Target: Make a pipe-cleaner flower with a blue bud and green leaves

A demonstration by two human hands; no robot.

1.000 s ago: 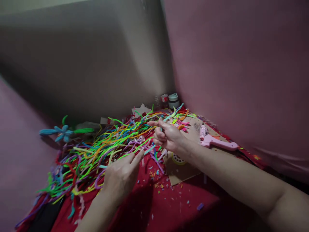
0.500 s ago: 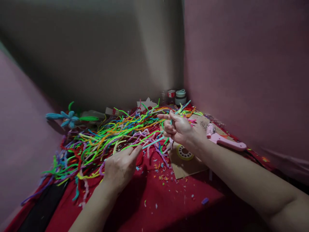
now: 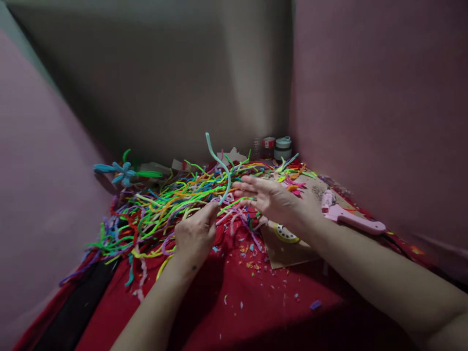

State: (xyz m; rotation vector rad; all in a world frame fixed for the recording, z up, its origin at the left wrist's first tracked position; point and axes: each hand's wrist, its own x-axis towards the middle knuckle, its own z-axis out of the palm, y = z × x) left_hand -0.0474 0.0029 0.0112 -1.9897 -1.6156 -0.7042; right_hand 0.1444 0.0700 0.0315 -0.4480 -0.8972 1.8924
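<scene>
My left hand (image 3: 196,229) is closed on the lower end of a pale aqua pipe cleaner (image 3: 227,178), which rises from the fist in a curve, its tip pointing up. Just to the right, my right hand (image 3: 268,197) has its fingers stretched out and spread, holding nothing, apart from the pipe cleaner. Behind both hands spreads a tangled heap of many-coloured pipe cleaners (image 3: 161,209). Under my right wrist a yellow ring with dark dots (image 3: 285,234) lies partly hidden on a piece of cardboard (image 3: 278,253).
A pink glue gun (image 3: 353,218) rests at the right. A blue pipe-cleaner flower (image 3: 123,173) stands at the far left. Near the wall are a lidded jar (image 3: 282,147) and a red-labelled container (image 3: 268,143). Small fuzz scraps (image 3: 252,265) litter the red cloth (image 3: 204,312).
My right hand has let go of the pipe cleaner and opened its fingers. The pipe cleaner, earlier stretched between both hands, now curves upward from my left hand. The view has shifted slightly.
</scene>
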